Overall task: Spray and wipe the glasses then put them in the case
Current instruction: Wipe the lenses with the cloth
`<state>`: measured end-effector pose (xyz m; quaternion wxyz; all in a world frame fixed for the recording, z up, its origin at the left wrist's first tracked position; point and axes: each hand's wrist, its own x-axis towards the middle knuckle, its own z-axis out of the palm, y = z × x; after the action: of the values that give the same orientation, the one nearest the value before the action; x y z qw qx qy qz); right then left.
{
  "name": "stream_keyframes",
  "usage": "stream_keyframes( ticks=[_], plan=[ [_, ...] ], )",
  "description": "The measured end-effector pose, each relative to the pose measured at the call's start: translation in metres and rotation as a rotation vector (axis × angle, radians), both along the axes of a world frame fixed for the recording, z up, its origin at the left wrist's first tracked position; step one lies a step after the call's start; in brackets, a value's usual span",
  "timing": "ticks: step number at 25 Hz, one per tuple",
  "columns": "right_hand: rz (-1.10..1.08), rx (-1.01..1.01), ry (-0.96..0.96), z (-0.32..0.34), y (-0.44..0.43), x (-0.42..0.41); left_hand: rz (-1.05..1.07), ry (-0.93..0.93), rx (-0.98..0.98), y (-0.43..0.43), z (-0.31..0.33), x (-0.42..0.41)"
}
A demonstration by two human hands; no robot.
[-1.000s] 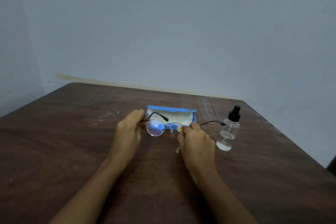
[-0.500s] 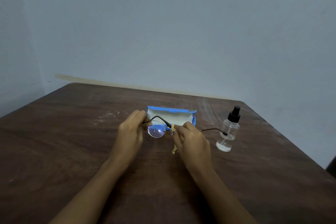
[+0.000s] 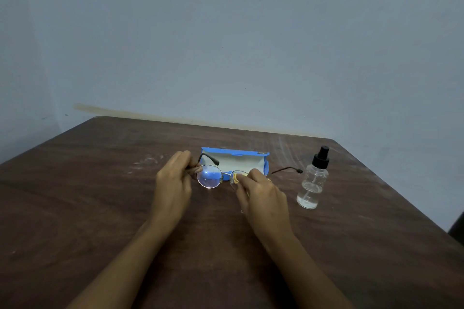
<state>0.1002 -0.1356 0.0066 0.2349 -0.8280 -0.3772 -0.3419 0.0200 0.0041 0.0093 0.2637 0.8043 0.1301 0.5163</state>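
Thin-framed round glasses point(image 3: 209, 178) with both temples unfolded hang just above the table, in front of the case. My left hand point(image 3: 173, 183) pinches the frame at its left hinge. My right hand point(image 3: 261, 198) pinches a small yellow cloth point(image 3: 236, 178) against the right lens, which it partly hides. The blue case point(image 3: 236, 154) lies open behind the glasses, its pale lining facing me. A clear spray bottle point(image 3: 312, 180) with a black nozzle stands upright to the right of my right hand, apart from it.
The dark wooden table point(image 3: 100, 208) runs to a pale wall at the back. Its right edge slants down past the bottle. A dark object point(image 3: 458, 231) shows at the far right beyond that edge.
My right hand has slid the cloth back to the right across the right lens, and the glasses have turned to face me more squarely. My left hand keeps its hold.
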Motion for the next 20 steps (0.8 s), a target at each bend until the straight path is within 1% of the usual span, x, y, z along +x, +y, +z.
stream_keyframes(
  ticks=[2,5,7,9,14,16,20],
  plan=[
    [0.013,-0.019,-0.032,0.0002,0.0005,-0.0002,-0.001,-0.006,-0.012,0.0013,0.0001,0.0],
    [-0.107,-0.085,-0.054,0.0017,0.0007,-0.0009,0.003,-0.002,-0.003,0.0029,0.0004,0.0002],
    [-0.165,-0.079,-0.063,0.001,0.0003,0.0014,0.014,-0.005,0.011,0.0046,-0.0003,0.001],
    [-0.139,-0.087,-0.055,-0.0002,-0.0008,0.0023,0.029,-0.018,0.013,0.0051,-0.0007,0.0016],
    [0.07,-0.072,-0.102,-0.0046,0.0029,-0.0011,0.063,-0.044,-0.012,0.0038,0.0025,-0.0013],
    [0.079,-0.082,-0.1,-0.0045,0.0022,-0.0022,0.078,-0.04,-0.017,0.0042,0.0022,-0.0017],
    [0.016,-0.124,-0.106,0.0,-0.0018,-0.0021,0.117,-0.039,-0.018,0.0087,-0.0001,0.0]
  ],
)
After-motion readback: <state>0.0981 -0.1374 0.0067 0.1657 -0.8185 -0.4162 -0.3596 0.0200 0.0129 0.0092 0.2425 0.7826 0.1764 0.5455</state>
